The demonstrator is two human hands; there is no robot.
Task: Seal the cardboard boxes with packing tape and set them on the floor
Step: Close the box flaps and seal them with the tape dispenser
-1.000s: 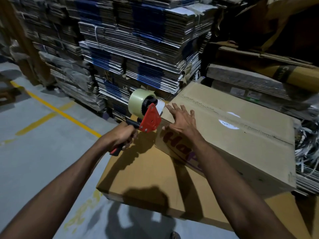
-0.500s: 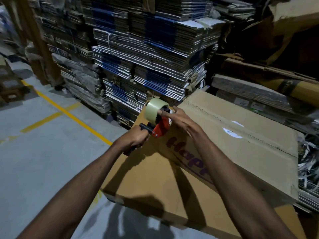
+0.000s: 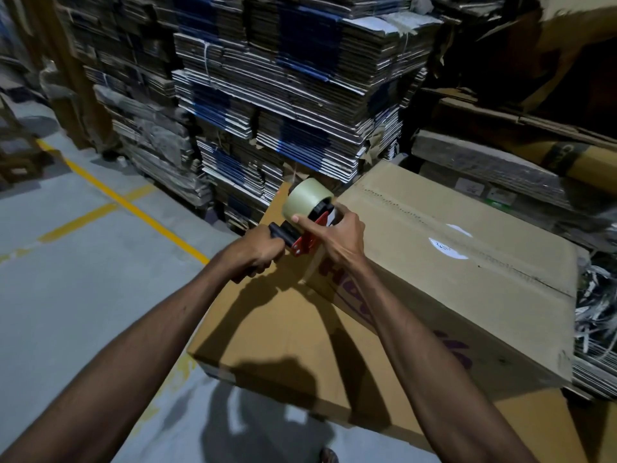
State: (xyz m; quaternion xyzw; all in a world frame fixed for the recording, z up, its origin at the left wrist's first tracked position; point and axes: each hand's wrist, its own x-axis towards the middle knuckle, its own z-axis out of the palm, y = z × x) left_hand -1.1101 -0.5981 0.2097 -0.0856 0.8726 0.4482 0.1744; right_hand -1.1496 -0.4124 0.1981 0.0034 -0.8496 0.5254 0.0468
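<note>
Both bare forearms reach in from the lower edge and meet at the near left corner of the upper cardboard box. The left hand, coming up from seven o'clock, is curled tight around the black handle of the tape dispenser, knuckles up and wrist nearly straight. The right hand, coming up from five o'clock, closes over the dispenser's red frame from the right: its index finger stretches toward nine o'clock with the tip pressed on the lower edge of the tape roll, while the other fingers wrap behind the frame where they are hidden. The pale roll stands at twelve o'clock from the two hands, just beside the box corner; whether the dispenser's front touches the box I cannot tell. The upper box lies closed, its top seam running toward four o'clock, purple lettering on its near side. It rests on a larger flat cardboard box, which stands on the grey floor. A yellow line crosses the floor at nine o'clock. Stacks of flattened cartons rise at twelve o'clock.
</note>
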